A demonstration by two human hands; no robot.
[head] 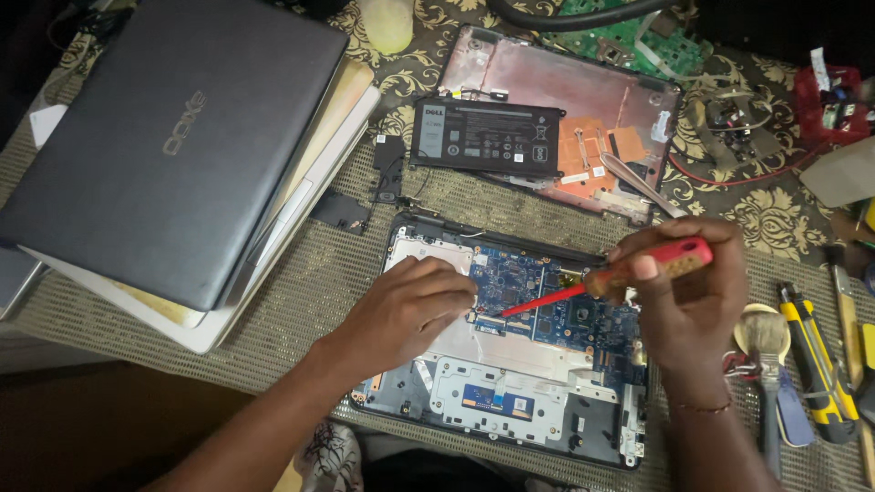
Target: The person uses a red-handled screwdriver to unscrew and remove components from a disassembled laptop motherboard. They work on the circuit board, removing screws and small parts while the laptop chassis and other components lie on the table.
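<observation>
An opened laptop base point(415, 401) lies in front of me with its blue circuit board point(510, 278) exposed. My right hand point(688, 305) grips a red-handled screwdriver point(661, 262); its red shaft slants down-left and the tip rests on the board near its left edge. My left hand point(406, 310) lies on the silver plate beside the board, fingers curled right next to the screwdriver tip. Whether those fingers pinch anything is hidden. A silver touchpad bracket point(497, 401) sits at the near edge of the base.
A removed bottom cover point(547, 77) with a black battery point(486, 137) and tweezers point(638, 180) lies behind. Stacked closed laptops point(173, 137) fill the left. A brush point(764, 342), a yellow-black tool point(816, 364) and a green board point(629, 41) sit at right and back.
</observation>
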